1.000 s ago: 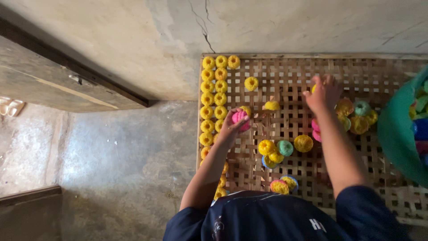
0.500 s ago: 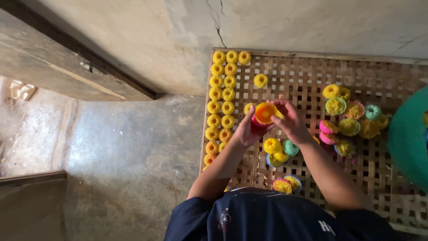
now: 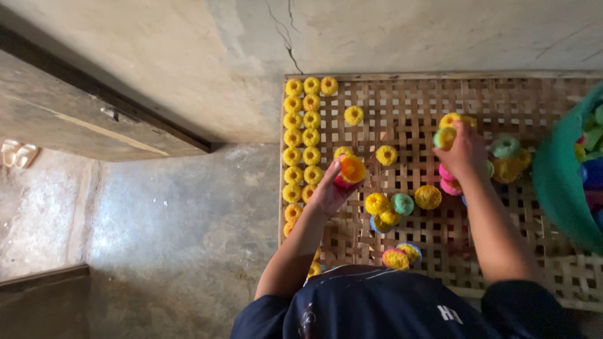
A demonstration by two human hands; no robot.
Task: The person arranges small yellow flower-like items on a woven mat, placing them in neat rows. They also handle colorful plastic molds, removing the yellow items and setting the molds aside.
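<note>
Orange ring (image 3: 353,168) sits pinched in left hand (image 3: 331,191) fingertips, above the mat (image 3: 414,113); yellow rows (image 3: 301,135) lie at its nine o'clock; right hand (image 3: 463,154) pinches a yellow ring (image 3: 445,137).

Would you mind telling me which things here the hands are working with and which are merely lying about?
In hand:
left hand holding an orange ring
right hand holding a yellow ring
yellow rows
woven tray

Lying about:
sandals
wooden door
green tub

Grey concrete floor (image 3: 169,213), wooden door (image 3: 75,119)
</note>
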